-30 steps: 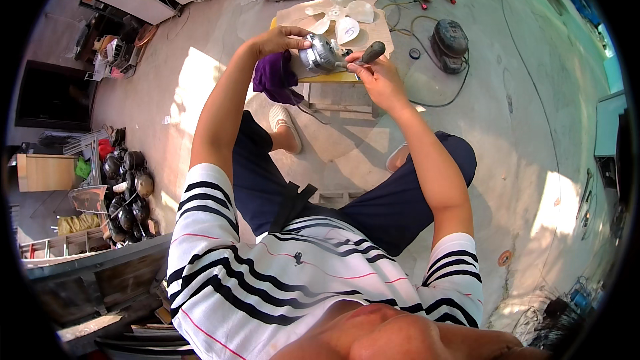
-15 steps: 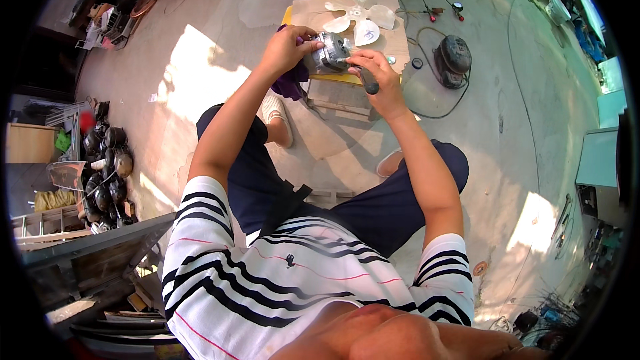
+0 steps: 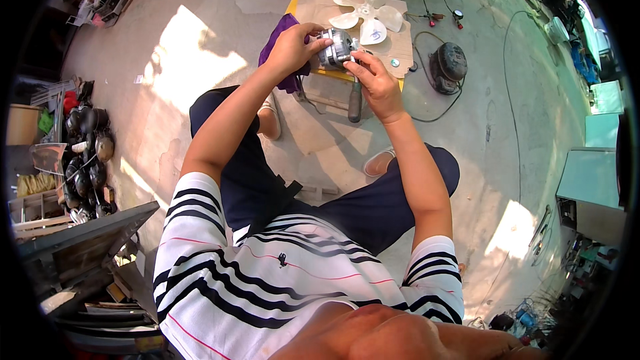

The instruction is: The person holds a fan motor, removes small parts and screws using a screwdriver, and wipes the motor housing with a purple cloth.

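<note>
A small silver electric motor is held over the near edge of the cardboard by my left hand, its fingers and thumb closed around the motor's left side. At the motor's right end, the fingertips of my right hand are pinched together. From them a hand tool with a thick dark handle hangs downward. Its upper end is hidden by the fingers and motor, so its exact kind cannot be made out. A purple cloth lies beside my left hand. Just beyond the motor rests a white fan blade.
Under the work is a cardboard sheet on a low yellow-topped stand. A dark rounded machine with a cable stands to the right, near gauges with hoses. Several dark compressor-like units are piled at the left.
The tool's dark handle has swung from pointing into my right palm to hanging down below the fingers. My right hand stays at the motor's end; my left hand keeps its hold.
</note>
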Available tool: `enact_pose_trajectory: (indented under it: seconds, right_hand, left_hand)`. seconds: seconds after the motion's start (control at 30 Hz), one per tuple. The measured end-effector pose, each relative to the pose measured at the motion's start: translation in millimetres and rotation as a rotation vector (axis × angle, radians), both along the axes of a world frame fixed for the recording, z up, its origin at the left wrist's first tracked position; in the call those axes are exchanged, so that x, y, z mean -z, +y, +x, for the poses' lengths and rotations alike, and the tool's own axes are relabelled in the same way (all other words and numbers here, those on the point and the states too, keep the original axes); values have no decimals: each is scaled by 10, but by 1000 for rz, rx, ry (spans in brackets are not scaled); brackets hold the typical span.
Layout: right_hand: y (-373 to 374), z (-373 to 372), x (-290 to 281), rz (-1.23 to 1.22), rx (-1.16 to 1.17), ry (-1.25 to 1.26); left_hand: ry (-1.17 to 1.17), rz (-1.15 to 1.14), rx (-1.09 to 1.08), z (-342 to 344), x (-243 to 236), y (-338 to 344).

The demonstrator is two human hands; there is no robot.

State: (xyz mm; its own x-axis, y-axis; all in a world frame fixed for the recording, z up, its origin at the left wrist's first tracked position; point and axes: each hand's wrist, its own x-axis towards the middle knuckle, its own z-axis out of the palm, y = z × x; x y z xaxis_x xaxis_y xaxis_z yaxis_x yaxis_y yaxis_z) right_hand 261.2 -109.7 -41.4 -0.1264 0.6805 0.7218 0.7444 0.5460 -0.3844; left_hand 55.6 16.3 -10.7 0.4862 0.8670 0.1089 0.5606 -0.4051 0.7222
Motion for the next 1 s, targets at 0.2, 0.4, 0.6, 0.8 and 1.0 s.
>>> enact_pose_trajectory:
  seconds: [0.2, 0.4, 0.6, 0.8, 1.0]
  right_hand:
    - [9, 58, 22, -6, -42, -8]
    - [27, 77, 8, -20, -70, 12]
    - [46, 82, 42, -34, -86, 30]
    - [58, 95, 3, -89, -116, 83]
    - [61, 161, -115, -251, -217, 412]
  left_hand:
    - [-137, -97, -10, 9, 21, -50]
    - [-57, -129, 179, -124, -43, -81]
    - [98, 187, 98, -49, 45, -221]
    - [67, 334, 189, -85, 86, -31]
    - [48, 114, 300, -18, -96, 130]
